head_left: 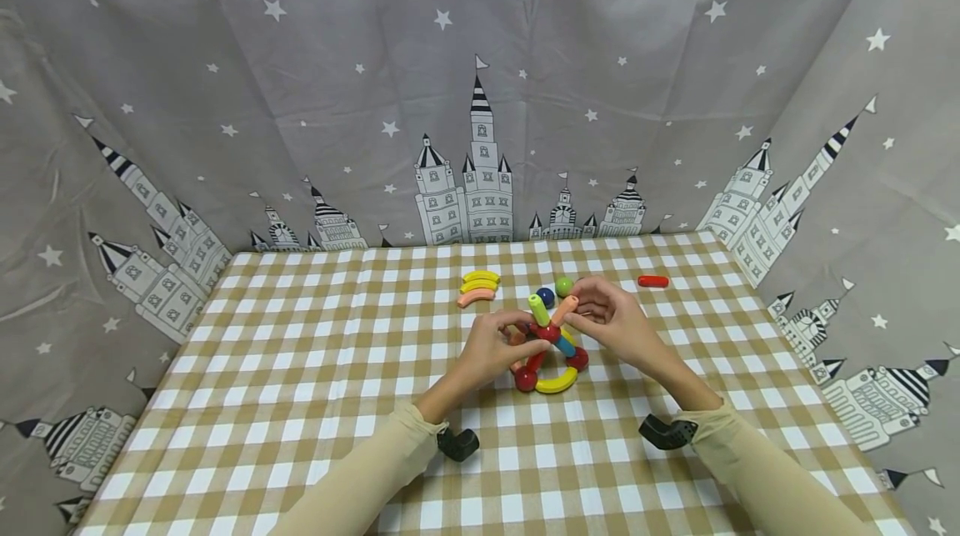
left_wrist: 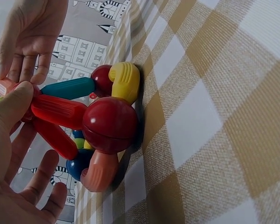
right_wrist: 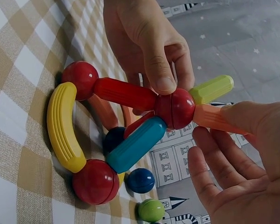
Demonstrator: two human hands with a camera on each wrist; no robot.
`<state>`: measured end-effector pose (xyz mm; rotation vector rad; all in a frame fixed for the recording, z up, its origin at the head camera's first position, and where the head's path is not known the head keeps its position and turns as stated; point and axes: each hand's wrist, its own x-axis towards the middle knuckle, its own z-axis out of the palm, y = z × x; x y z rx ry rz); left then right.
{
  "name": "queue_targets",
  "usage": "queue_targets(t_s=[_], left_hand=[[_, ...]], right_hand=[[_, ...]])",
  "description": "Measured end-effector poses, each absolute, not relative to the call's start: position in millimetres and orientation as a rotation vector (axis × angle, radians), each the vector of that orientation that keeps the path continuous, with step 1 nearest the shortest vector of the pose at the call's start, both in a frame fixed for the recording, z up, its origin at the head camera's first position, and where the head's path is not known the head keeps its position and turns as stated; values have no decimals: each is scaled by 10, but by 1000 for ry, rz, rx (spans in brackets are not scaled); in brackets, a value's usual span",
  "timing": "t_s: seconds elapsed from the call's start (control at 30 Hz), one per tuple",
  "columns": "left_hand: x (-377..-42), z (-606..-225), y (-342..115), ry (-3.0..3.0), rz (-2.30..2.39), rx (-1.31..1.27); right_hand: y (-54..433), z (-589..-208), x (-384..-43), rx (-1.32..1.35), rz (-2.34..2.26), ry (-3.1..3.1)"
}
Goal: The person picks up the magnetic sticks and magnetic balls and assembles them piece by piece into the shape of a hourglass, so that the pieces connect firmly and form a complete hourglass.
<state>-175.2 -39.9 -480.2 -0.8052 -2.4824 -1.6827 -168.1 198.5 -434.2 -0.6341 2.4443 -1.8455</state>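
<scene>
A frame of magnetic sticks and balls stands on the table, rising to a red ball (right_wrist: 176, 108) at its top. My left hand (head_left: 491, 346) pinches that ball between thumb and fingers. From it rise a light green stick (right_wrist: 213, 88) and a salmon stick (right_wrist: 212, 117); my right hand (head_left: 615, 319) grips the salmon one by its outer end. Below, a teal stick (right_wrist: 137, 144) and red sticks (left_wrist: 60, 111) slope down to the base. Red balls (left_wrist: 110, 125), a dark blue ball (left_wrist: 79, 164), yellow curved sticks (right_wrist: 63, 126) and a salmon curved stick (left_wrist: 101, 171) form that base.
Behind the frame lie yellow curved sticks (head_left: 481, 277) and a salmon curved stick (head_left: 476, 297). A loose blue ball (head_left: 546, 297) and a green ball (head_left: 564, 287) sit nearby. Farther right is a red stick (head_left: 652, 281). A checked cloth (head_left: 300, 369) covers the table, with grey curtains behind.
</scene>
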Motion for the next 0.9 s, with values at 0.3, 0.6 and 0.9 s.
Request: queue_targets(t_s=[0.3, 0.6, 0.9], left_hand=[[-1757, -4797, -395, -2479, -1750, -784], [-1761, -4786, -397, -2495, -1741, -783], [-1762, -4797, -393, -2514, -1744, -773]], right_hand=[[2020, -4325, -1669, -675, -1793, 2409], [2148, -4285, -1752, -756, -1620, 2461], [2284, -4408, -1983, -696, -1556, 2631]])
